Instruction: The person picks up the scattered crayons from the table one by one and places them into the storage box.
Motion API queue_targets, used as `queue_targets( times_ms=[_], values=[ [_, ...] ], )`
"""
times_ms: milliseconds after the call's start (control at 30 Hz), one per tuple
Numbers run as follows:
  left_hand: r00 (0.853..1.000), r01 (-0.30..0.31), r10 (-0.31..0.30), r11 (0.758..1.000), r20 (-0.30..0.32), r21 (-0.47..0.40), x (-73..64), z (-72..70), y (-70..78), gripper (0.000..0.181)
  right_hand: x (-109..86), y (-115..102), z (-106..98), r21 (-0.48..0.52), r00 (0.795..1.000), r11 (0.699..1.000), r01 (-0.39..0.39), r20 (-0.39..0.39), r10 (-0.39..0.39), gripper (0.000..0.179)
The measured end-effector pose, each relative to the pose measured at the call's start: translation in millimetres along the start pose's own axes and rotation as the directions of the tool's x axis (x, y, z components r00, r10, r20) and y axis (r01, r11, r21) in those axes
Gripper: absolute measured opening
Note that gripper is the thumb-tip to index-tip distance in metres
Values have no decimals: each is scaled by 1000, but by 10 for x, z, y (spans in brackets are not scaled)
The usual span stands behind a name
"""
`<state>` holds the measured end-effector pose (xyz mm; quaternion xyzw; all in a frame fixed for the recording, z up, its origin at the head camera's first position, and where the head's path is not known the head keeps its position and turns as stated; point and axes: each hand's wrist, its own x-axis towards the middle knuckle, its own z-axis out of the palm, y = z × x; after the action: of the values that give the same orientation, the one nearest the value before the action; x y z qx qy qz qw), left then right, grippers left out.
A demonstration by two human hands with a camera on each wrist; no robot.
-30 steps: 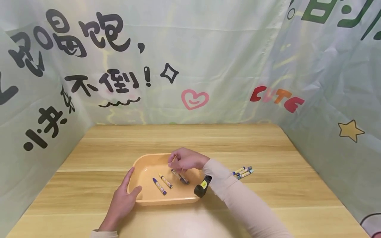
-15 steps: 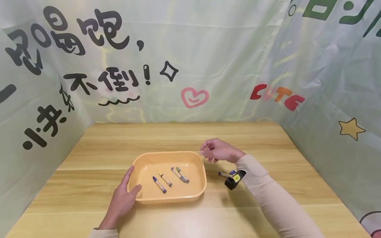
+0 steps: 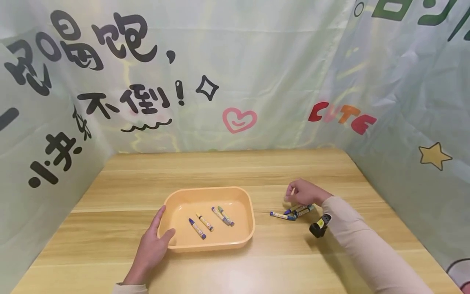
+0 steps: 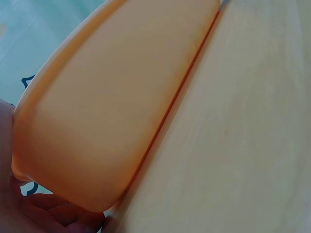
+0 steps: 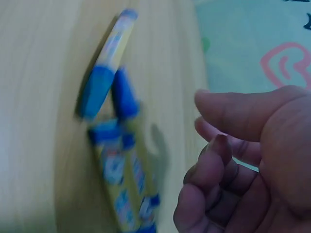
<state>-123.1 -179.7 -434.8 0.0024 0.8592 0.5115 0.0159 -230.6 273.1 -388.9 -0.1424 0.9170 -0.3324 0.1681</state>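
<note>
My left hand (image 3: 152, 247) holds the left end of a light orange plastic tray (image 3: 209, 246), thumb over the rim and fingers outside. In the left wrist view, fingers (image 4: 60, 213) curl at the tray's lower corner. Several crayons lie in the tray: a blue crayon (image 3: 197, 229), a yellow one, and a green crayon (image 3: 225, 216) against another. My right hand (image 3: 307, 192) hovers over a small group of crayons (image 3: 302, 211) on the table, thumb and fingers apart and nothing between them. Beside that group lies a crayon with blue ends (image 3: 282, 216).
The wooden table (image 3: 220, 169) meets printed cloth walls (image 3: 271, 73) at the back and both sides. A black wrist camera (image 3: 319, 226) hangs below my right wrist, close to the crayons on the table.
My right hand has moved right, from over the tray to above the crayons on the table. A green crayon now shows in the tray where that hand was. My left hand stays put.
</note>
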Motion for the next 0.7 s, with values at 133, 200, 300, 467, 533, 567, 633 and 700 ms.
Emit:
queue_targets(
  times_ms=[133, 200, 300, 467, 533, 567, 633, 700],
  values=[
    [1000, 6, -6, 1000, -3, 2, -3, 7, -13, 74, -45, 88, -37, -115, 999, 993, 32, 29, -28, 8],
    [1000, 16, -16, 1000, -6, 6, 1, 9, -13, 74, -56, 111, -44, -113, 998, 993, 35, 48, -30, 7],
    [1000, 21, -21, 1000, -8, 3, 2, 9, -6, 74, -68, 138, -33, -94, 997, 995, 32, 66, -25, 7],
    [1000, 6, -6, 1000, -12, -14, -4, 9, 1, 73, -68, 170, -4, -103, 997, 994, 17, 77, -9, 7],
    [1000, -2, 2, 1000, -17, -14, -9, 11, 4, 73, -69, 175, 4, -124, 997, 992, 15, 78, -5, 6],
    [1000, -2, 2, 1000, -17, -14, -9, 12, 4, 73, -72, 176, 5, -134, 997, 991, 12, 75, -2, 6],
    [1000, -3, 3, 1000, -18, -11, -5, 13, -1, 73, -76, 180, 6, -162, 998, 987, 17, 68, -6, 7],
    [1000, -1, 1, 1000, -19, -5, -2, 15, -6, 73, -78, 182, 9, -189, 998, 982, 21, 55, -11, 8]
  ],
)
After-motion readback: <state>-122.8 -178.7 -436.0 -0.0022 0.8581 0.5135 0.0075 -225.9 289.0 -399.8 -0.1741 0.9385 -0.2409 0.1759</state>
